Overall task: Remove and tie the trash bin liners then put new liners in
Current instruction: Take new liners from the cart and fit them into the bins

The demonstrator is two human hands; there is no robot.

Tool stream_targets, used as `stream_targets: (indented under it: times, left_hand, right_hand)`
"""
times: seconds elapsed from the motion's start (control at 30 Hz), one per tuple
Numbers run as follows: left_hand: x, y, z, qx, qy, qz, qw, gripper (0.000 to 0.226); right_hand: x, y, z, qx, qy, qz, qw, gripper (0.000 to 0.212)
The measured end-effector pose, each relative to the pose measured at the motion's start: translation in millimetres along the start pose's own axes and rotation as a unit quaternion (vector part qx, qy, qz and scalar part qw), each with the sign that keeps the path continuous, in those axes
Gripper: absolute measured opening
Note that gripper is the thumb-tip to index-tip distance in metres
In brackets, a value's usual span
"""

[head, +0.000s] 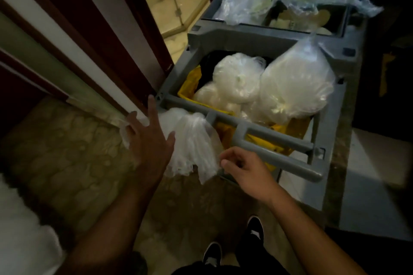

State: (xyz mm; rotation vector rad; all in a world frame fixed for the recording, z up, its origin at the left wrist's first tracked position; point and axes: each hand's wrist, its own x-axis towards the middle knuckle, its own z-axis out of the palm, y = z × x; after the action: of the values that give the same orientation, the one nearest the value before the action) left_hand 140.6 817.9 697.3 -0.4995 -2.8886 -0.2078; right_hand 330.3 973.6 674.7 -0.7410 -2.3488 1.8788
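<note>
Plainly saw liners [192, 140] draped over the handle [290, 163]. Rested left hand [149, 138] open on them; curled right hand [243, 168] at their edge below the handle, pinch unclear. Risked dragging the whole unpinned bunch off, not one.

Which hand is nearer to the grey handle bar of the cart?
Right. The right hand is just beside the grey handle bar, at its left end; the left hand lies farther left, spread over the hanging clear liners.
</note>
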Motion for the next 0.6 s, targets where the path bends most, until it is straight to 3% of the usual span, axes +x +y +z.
stream_targets:
  times: [0.07, 0.1, 0.2, 0.23, 0.33, 0.47, 0.6]
  left_hand:
    - [11.1, -10.3, 0.9, 0.062, -0.041, -0.041, 0.996, 0.109]
    - [15.7, -15.2, 0.4, 0.081, -0.070, -0.068, 0.992, 0.097]
    - [23.5, -27.4, -6.3, 0.026, -0.048, -0.089, 0.995, 0.026]
    - [22.6, -29.8, -11.7, 0.009, -0.032, -0.071, 0.997, 0.020]
    - [16.9, -28.8, -33.3, -0.066, -0.012, -0.036, 0.997, 0.022]
    - [11.5, -21.9, -66.8, -0.197, -0.016, -0.093, 0.976, 0.020]
    - [-5.3, -22.9, -98.5, -0.277, 0.011, -0.088, 0.957, 0.014]
  right_hand:
    - [15.8, -5.3, -2.8, -0.015, -0.042, -0.005, 0.999, 0.005]
    - [22.4, -6.2, -3.4, -0.025, -0.056, -0.006, 0.998, 0.006]
    - [36.6, -8.8, -5.5, -0.036, -0.083, -0.014, 0.996, 0.006]
    - [40.1, -9.2, -6.3, -0.029, -0.089, -0.018, 0.996, 0.007]
    - [47.3, -14.1, -6.1, 0.012, -0.103, -0.025, 0.994, 0.009]
    - [55.1, -28.9, 1.6, 0.061, -0.128, -0.026, 0.990, 0.012]
    - [66.1, -47.6, 18.0, 0.108, -0.144, -0.003, 0.984, 0.013]
